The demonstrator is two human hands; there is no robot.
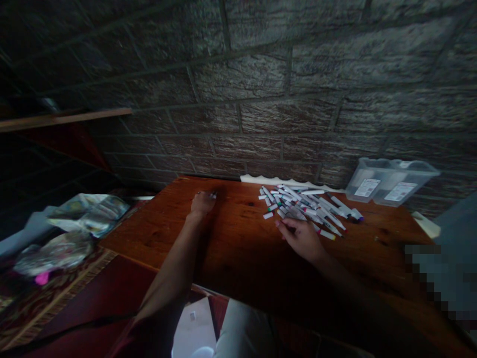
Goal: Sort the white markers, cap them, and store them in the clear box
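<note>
A loose heap of white-barrelled markers (305, 204) lies on the right half of the wooden table (234, 248). Several have coloured ends, and short white caps (268, 215) are scattered at the heap's left side. My right hand (301, 238) is at the near edge of the heap, thumb and fingers curled together; anything in its pinch is too small to name. Apart from the heap, my left hand (202, 203) is closed low over the table's far left part. A small dark, shiny end shows at its fingertips, but the rest is hidden.
Two clear plastic containers (395, 184) with labels stand at the table's back right. A white wavy strip (283, 182) runs along the brick wall (261, 119) behind the markers. Crumpled plastic bags (89, 214) lie left of the table, below a wooden shelf (67, 118).
</note>
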